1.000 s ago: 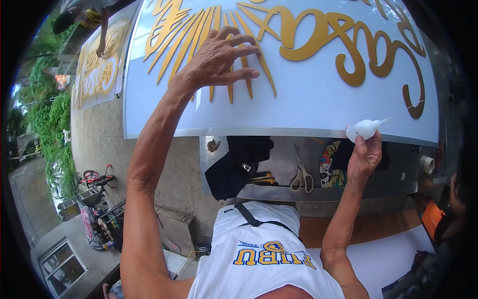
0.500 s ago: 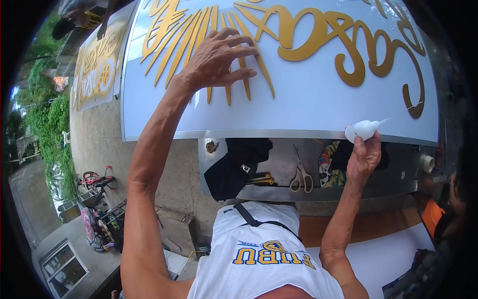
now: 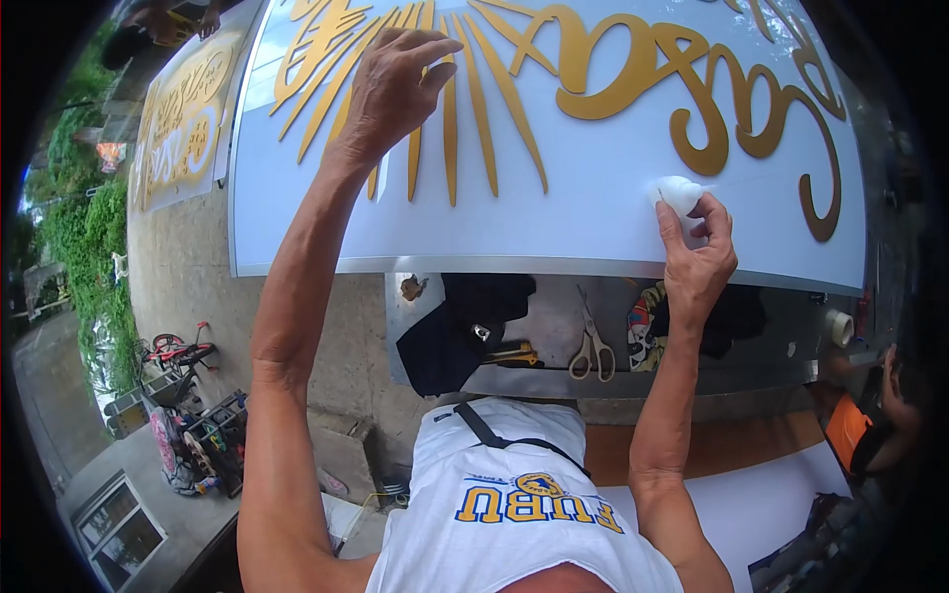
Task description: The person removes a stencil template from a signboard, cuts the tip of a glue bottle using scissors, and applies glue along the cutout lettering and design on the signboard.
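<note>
A white signboard (image 3: 554,232) lies before me, carrying gold script lettering (image 3: 593,104) and long pointed gold rays (image 3: 507,109). My left hand (image 3: 400,89) is over the upper part of the rays, its fingers bent and a gap between thumb and forefinger. Nothing shows in that hand, though its far fingertips are partly hidden. In my right hand (image 3: 697,257), thumb and fingers grip a small white squeeze bottle (image 3: 680,195) with a thin nozzle pointing right. The bottle is above the board's near right part, below the lettering.
Below the board's near edge is a metal bench (image 3: 554,306) with scissors (image 3: 591,351), dark cloth (image 3: 445,341), a yellow-handled tool (image 3: 512,354) and a tape roll (image 3: 839,327). A second gold-lettered panel (image 3: 183,128) stands left. Other people appear at upper left and far right.
My right hand has carried the squeeze bottle up and left, farther over the board. My left hand has shifted up and left along the rays, its fingers now less spread.
</note>
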Motion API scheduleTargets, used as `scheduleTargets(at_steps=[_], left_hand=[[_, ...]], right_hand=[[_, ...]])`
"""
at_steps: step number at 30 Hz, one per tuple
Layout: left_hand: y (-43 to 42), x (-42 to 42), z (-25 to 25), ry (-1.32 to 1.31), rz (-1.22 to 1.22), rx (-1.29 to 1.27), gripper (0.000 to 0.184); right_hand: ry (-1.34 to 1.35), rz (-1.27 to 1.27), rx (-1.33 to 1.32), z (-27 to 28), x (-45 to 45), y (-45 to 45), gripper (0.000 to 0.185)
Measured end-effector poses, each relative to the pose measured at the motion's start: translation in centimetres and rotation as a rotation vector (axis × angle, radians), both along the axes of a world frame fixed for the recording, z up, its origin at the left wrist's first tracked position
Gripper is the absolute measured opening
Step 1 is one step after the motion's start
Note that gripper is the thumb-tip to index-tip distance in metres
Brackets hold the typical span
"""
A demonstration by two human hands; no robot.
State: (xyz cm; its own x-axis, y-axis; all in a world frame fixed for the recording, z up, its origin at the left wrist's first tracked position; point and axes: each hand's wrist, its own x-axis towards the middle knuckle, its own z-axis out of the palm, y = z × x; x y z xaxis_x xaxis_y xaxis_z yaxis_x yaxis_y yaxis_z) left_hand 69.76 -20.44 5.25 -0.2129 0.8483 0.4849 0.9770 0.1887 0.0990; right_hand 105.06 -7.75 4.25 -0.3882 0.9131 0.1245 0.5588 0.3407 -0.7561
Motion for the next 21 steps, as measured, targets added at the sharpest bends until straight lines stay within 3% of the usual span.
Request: scheduleTargets(at_steps=[2,7,8,10,13,21], left_hand=[[0.1,-0.8,-0.2,-0.014,0.013,-0.029,0.023],[0.8,-1.5,-0.2,0.05,-0.077,-0.044,0.022],[0.9,-1.6,-0.2,0.047,-0.075,-0.042,0.022],[1.2,-1.4,-0.3,0.031,-0.098,-0.057,0.02],[1.3,-1.0,-0.2,0.024,-0.098,-0.086,0.018],[1.4,-0.3,-1.2,0.078,-0.1,-0.107,0.017]], right_hand=[[-0.048,-0.023,0.044,0.1,-0.6,-0.5,0.036],[0.144,-0.089,0.304,1.4,-0.2,-4.0,0.032],[0.142,-0.086,0.306,1.7,-0.5,-5.0,0.032],[0.123,0.159,0.143,2.1,-1.3,-7.1,0.025],[0.101,0.268,0.22,1.2,-4.5,-7.5,0.02],[0.045,0.236,0.271,-0.1,-8.5,-7.3,0.022]])
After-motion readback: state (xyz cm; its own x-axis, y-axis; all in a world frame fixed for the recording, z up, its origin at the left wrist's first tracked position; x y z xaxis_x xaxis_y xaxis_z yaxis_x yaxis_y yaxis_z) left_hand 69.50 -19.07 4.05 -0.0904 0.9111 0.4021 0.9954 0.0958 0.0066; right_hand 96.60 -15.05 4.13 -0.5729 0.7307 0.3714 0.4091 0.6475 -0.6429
